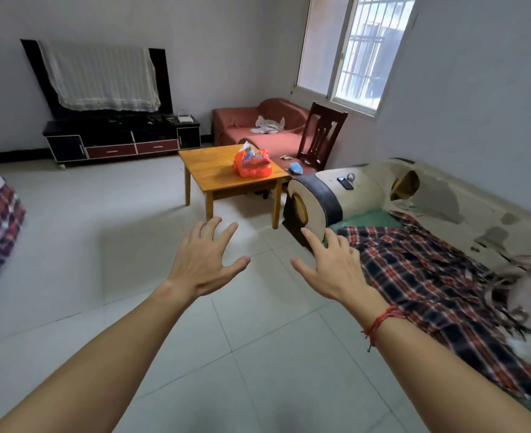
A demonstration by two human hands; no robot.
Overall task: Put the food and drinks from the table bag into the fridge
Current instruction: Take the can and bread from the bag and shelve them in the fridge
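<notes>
A red plastic bag (253,165) full of packets sits on a small wooden table (209,173) in the middle of the room, well ahead of me. My left hand (206,260) and my right hand (332,264) are stretched out over the tiled floor, fingers spread, holding nothing. Both hands are short of the table and far from the bag. No fridge is in view.
A worn sofa (445,245) with a plaid blanket runs along the right, a phone (345,182) on its armrest. A dark wooden chair (322,135) and a pink sofa (258,126) stand behind the table. A TV stand (120,139) is at the back left.
</notes>
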